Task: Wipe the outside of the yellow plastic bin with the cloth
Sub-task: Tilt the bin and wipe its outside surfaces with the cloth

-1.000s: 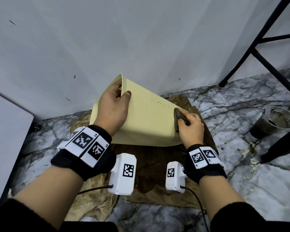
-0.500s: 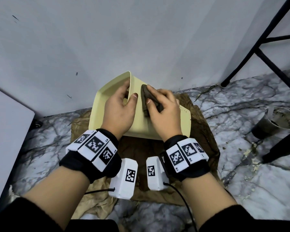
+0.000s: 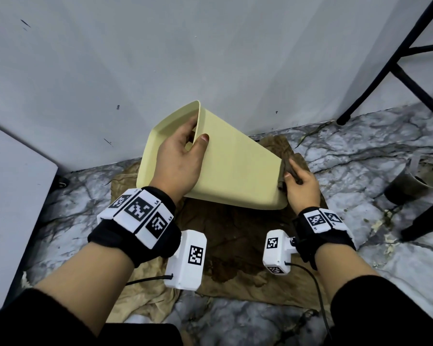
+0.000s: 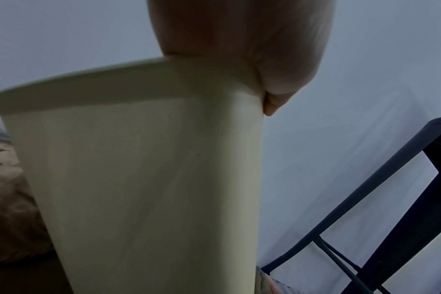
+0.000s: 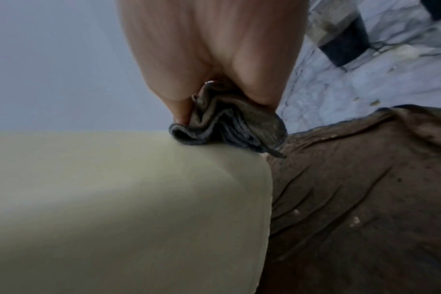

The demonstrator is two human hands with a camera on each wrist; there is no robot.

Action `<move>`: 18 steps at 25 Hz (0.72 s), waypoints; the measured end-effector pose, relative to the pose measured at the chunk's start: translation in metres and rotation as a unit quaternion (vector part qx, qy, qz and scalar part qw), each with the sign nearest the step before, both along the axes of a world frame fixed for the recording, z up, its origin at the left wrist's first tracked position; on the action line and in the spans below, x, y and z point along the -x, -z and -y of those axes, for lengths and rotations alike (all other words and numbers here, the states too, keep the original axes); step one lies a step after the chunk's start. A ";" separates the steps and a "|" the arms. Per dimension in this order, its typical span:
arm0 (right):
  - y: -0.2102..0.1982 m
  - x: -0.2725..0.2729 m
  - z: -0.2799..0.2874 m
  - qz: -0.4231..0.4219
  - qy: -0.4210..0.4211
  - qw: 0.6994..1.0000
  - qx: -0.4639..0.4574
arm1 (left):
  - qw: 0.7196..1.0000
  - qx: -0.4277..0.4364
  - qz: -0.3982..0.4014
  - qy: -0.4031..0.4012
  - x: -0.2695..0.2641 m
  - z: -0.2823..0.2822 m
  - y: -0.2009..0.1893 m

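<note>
The pale yellow plastic bin [image 3: 238,171] lies tilted on its side over a brown floor cloth, its open mouth turned up and to the left. My left hand [image 3: 183,158] grips the rim, fingers inside the mouth and thumb on the outer wall; the left wrist view shows that wall [image 4: 144,179] close up. My right hand [image 3: 299,182] holds a folded dark grey cloth [image 3: 285,174] pressed against the bin's bottom right corner. In the right wrist view the cloth [image 5: 229,127] is bunched between my fingers at the edge of the bin [image 5: 113,199].
A stained brown floor cloth [image 3: 235,236] covers the marble floor [image 3: 360,151] under the bin. A white wall [image 3: 185,58] stands right behind. Black metal frame legs [image 3: 385,58] rise at the right, with a dirty cup [image 3: 415,181] beside them. A white panel [image 3: 10,196] stands at the left.
My right hand slid the cloth from the rim end, next to my left thumb, down the wall to the bottom corner. The bin has turned, its mouth less towards me.
</note>
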State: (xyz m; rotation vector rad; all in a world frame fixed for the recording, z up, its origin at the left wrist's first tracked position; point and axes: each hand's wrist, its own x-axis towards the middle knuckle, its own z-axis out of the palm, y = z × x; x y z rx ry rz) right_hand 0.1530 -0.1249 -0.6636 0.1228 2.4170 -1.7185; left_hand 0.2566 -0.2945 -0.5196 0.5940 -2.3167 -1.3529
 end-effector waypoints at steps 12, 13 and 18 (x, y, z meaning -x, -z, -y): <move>-0.105 -0.043 0.084 -0.223 -0.124 0.966 0.042 | 0.999 0.032 -0.010 -0.008 0.003 0.005 -0.001; -0.109 -0.047 0.091 -0.248 -0.134 0.959 0.040 | 0.999 0.039 -0.014 -0.005 0.002 0.006 -0.001; -0.103 -0.043 0.086 -0.259 -0.145 0.954 0.043 | 0.999 0.045 -0.026 0.002 -0.001 0.008 -0.002</move>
